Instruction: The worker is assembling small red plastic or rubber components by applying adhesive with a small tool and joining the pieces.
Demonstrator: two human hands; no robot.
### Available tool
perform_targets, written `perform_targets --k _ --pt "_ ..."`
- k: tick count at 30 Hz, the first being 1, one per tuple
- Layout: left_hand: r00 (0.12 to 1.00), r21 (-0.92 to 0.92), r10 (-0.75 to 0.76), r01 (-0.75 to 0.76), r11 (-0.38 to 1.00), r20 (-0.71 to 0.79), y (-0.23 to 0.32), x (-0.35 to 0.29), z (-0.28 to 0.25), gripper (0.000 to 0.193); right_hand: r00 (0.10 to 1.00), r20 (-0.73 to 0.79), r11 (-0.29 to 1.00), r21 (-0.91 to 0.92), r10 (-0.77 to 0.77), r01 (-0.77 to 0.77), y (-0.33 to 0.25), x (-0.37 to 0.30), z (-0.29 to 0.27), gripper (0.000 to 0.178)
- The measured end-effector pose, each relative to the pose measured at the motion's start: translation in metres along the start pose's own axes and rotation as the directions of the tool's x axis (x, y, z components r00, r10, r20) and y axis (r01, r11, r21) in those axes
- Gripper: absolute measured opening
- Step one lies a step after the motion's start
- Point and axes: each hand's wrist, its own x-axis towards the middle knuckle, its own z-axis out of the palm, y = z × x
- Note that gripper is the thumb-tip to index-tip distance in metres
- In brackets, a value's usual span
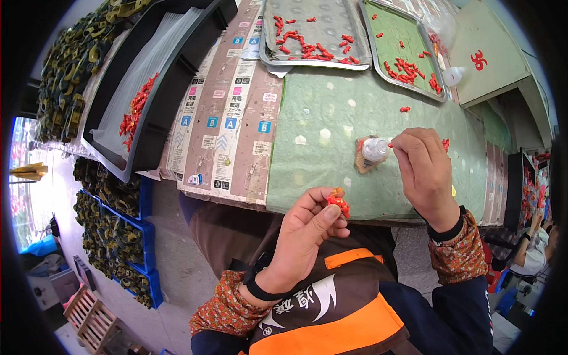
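Note:
My left hand is closed, with a small red and yellow figure-like piece pinched between thumb and fingers, in front of the table edge. Over the green cloth, my right hand pinches a tiny red part, mostly hidden by the fingertips. Its tip is right beside a small clear bottle, and I cannot tell whether they touch. The bottle is on a brown cardboard pad. One loose red piece lies beyond it, and another red piece shows just past my right hand.
Two metal trays of red pieces stand at the back. At left, a black bin holds red-yellow pieces on white sheeting. Blue crates of dark parts stand on the floor. A greenish cabinet borders the right; a person sits far right.

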Motion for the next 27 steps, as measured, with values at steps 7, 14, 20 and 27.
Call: perform_targets --k 7,14,20,27 --pt "1.0 0.023 -0.022 0.022 0.999 0.0 0.002 0.0 0.002 0.032 0.999 -0.034 1.0 -0.023 0.008 -0.009 0.001 -0.002 -0.004 0.025" --pt "0.999 -0.04 -0.021 0.022 0.999 0.035 -0.001 0.001 -0.001 0.033 0.998 -0.032 0.999 -0.011 0.05 -0.051 0.0 -0.009 -0.007 0.024" --pt "0.999 -0.064 -0.031 0.032 0.997 0.017 -0.004 -0.001 -0.004 0.035 0.976 0.083 0.896 0.386 0.202 -0.218 -0.026 -0.017 -0.015 0.022" --pt "0.997 -0.138 -0.073 0.076 0.988 0.02 -0.008 -0.003 -0.004 0.035 0.985 0.1 0.813 0.556 0.141 -0.173 -0.057 -0.029 -0.008 0.028"
